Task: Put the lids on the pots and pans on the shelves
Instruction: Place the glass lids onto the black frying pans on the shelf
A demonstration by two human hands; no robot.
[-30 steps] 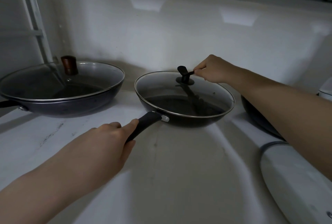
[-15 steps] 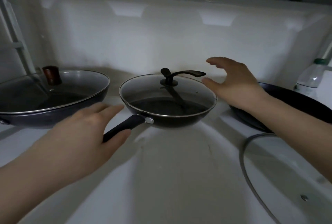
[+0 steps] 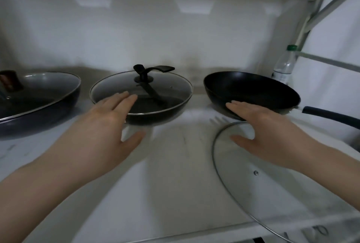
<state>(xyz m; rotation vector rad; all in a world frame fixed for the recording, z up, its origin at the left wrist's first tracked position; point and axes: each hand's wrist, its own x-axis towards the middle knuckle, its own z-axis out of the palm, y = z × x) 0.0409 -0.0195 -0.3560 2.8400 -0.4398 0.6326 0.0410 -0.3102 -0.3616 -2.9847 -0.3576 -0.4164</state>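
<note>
Three dark pans stand in a row on a white shelf (image 3: pixel 175 194). The left pan (image 3: pixel 44 106) carries a glass lid with a brown knob. The middle pan (image 3: pixel 155 114) carries a glass lid (image 3: pixel 165 89) with a black handle. The right pan (image 3: pixel 251 91) is uncovered, its handle pointing right. A loose glass lid (image 3: pixel 272 190) lies flat on the shelf in front of it. My left hand (image 3: pixel 105 126) hovers open in front of the middle pan. My right hand (image 3: pixel 266 131) is open above the far edge of the loose lid, just before the right pan.
A clear plastic bottle with a green cap (image 3: pixel 284 65) stands at the back right, behind the right pan. A white wall closes the back, and another shelf runs overhead. Metal frame bars (image 3: pixel 319 9) rise at the right.
My left hand let go of the middle pan's handle and my right hand left its lid's handle; both opened. My right hand moved right over the loose lid. The view swung right.
</note>
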